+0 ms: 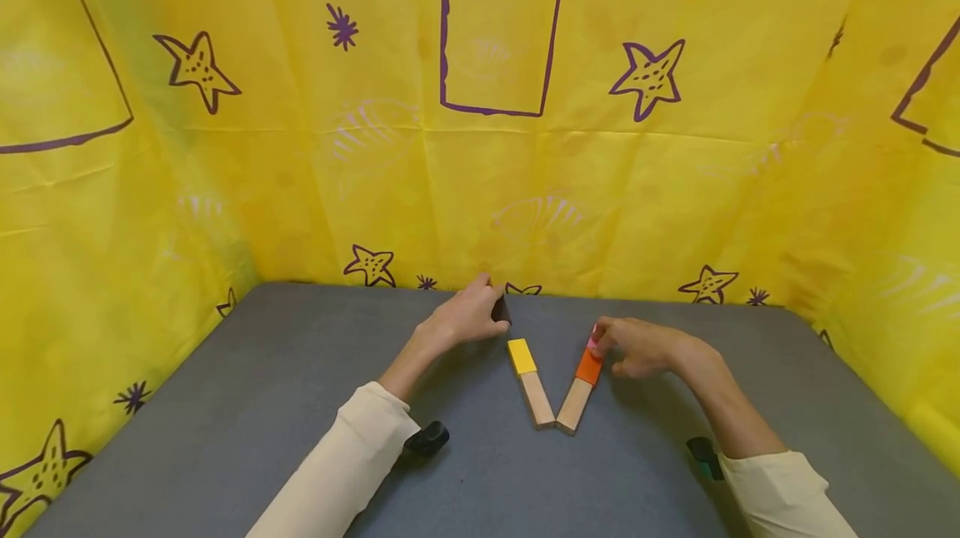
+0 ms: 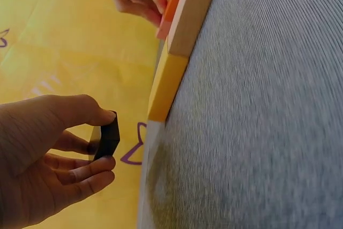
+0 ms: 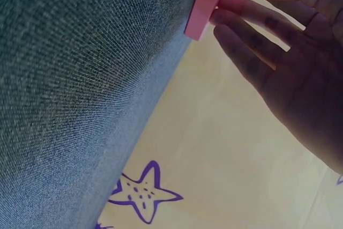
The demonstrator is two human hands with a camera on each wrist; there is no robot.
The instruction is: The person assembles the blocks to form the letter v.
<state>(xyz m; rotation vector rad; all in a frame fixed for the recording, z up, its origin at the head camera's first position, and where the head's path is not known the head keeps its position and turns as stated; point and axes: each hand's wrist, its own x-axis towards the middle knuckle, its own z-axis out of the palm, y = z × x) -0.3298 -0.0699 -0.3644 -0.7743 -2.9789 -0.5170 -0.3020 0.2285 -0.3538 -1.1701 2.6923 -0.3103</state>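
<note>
My left hand [image 1: 468, 313] pinches a black block [image 2: 110, 137] between thumb and fingers, raised a little above the table near its back edge. Just below that hand lies a yellow block [image 1: 522, 356], end to end with a plain wooden block [image 1: 537, 401]. My right hand [image 1: 645, 346] has its fingers on a pink block [image 3: 202, 12], which abutts an orange block [image 1: 588, 366]. A second plain wooden block [image 1: 574, 406] continues that line. Together the two lines form a V, meeting at the near end. Fingers partly cover the pink block in the head view.
A grey cloth-covered table [image 1: 300, 388] lies beneath the hands. Yellow printed fabric [image 1: 480, 188] with stars and frames rises behind it and on both sides. Dark wrist devices [image 1: 427, 439] hang beneath the sleeves, close over the tabletop.
</note>
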